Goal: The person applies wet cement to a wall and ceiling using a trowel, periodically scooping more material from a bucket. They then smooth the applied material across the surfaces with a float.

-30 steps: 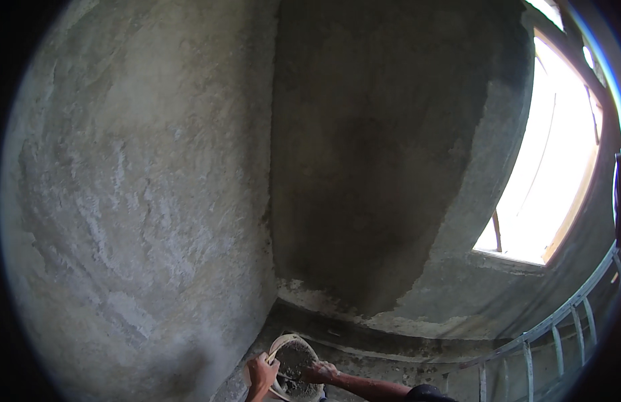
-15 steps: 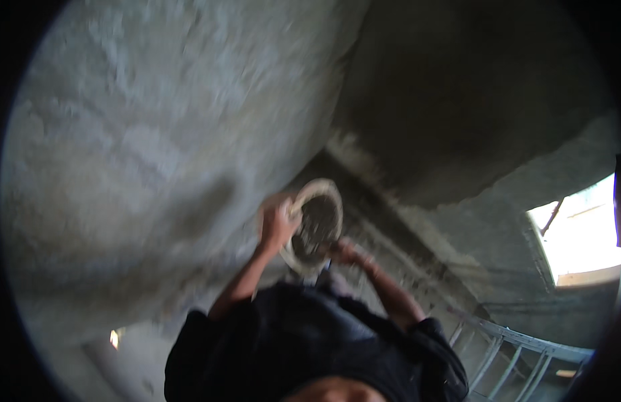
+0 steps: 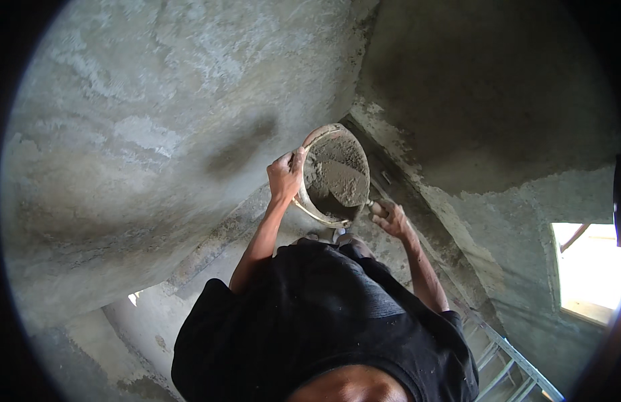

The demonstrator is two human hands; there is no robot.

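Note:
A round bucket (image 3: 316, 215) hangs in front of my chest, tilted, with grey wet mortar (image 3: 334, 149) inside. My left hand (image 3: 285, 177) is closed on its left rim, thumb over the edge. My right hand (image 3: 392, 220) grips the handle of a trowel (image 3: 345, 183) at the bucket's right side. The trowel's pointed blade reaches over the rim into the bucket and looks coated with mortar. Part of the mortar lies hidden beneath the blade.
A rough plastered wall (image 3: 156, 134) rises on the left and meets another wall with a dark damp patch (image 3: 485, 87). A bright window opening (image 3: 592, 271) is at right. A metal ladder-like frame (image 3: 508, 365) stands at lower right. My feet show below the bucket.
The bucket and both hands sit higher in the view, farther from my body. My right hand has moved outward to the right, and the trowel blade now shows clearly across the bucket.

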